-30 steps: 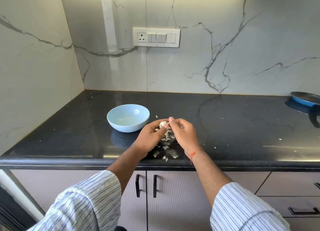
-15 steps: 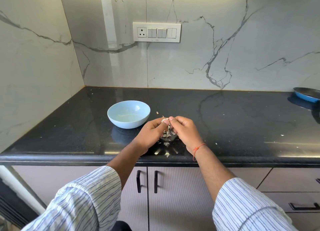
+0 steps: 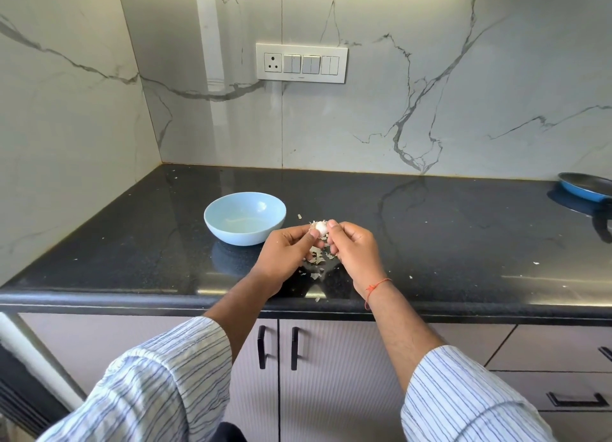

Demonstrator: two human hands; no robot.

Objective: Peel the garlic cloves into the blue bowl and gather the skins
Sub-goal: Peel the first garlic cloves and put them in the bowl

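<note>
— White garlic clove [image 3: 320,227], where does it sit?
— Between the two hands, above the black worktop [image 3: 430,229], just right of the blue bowl [image 3: 244,222]. The left hand [image 3: 287,258] pinches it from the left with thumb and curled fingers [image 3: 311,243]; the right hand [image 3: 356,251] pinches it from the right, its thumb tip against the clove's top. Flakes of skin stick out from the clove on its left and far side.
— And the skins?
— Loose garlic skins [image 3: 317,254] lie on the worktop directly below the hands, scattered toward the near edge; one flake sits just far-left of the clove, near the bowl. A few pale specks lie well apart to the right.
— Anything in the bowl?
— Only a pale sheen at the bottom; I cannot tell any clove in it.
— Any writing?
— None readable. The switch panel [image 3: 301,63] on the marble wall has tiny marks under the switches, too small to read. A blue pan [image 3: 584,186] sits at the far right.
</note>
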